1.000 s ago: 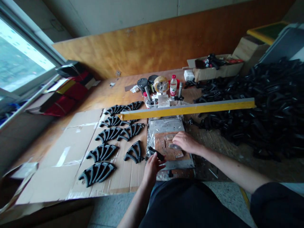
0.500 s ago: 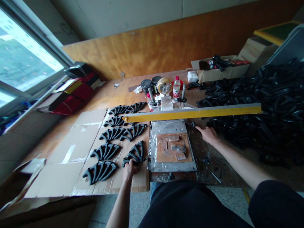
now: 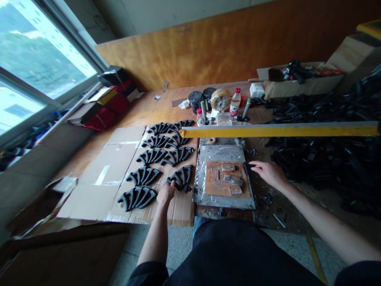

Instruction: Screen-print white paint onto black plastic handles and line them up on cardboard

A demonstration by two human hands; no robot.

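Note:
My left hand (image 3: 166,193) is closed at the near left end of a fan of black curved handle-like parts (image 3: 182,176) lying on cardboard. Its fingertips seem to grip the nearest part; the contact is partly hidden. A small black knob-like piece (image 3: 187,189) lies just right of that fan. On the other side, my right hand (image 3: 270,173) is held over the right edge of a grey metal plate (image 3: 222,153). Its thumb and fingers are pinched at a small dark piece (image 3: 246,168), too small to name. A wooden board (image 3: 212,190) with several scraps lies on the plate.
A yellow-and-grey bar (image 3: 279,130) spans above the plate's far end. Behind it stand a tape roll (image 3: 220,100), a red-capped bottle (image 3: 235,104) and black tubs (image 3: 195,101). More fans (image 3: 138,198) lie left; a large heap of black parts (image 3: 324,159) fills the right.
The view has shifted, so the bench sits further right. My right hand has moved from a cluster of small black pieces toward the plate's edge. My left hand stays at the same fan.

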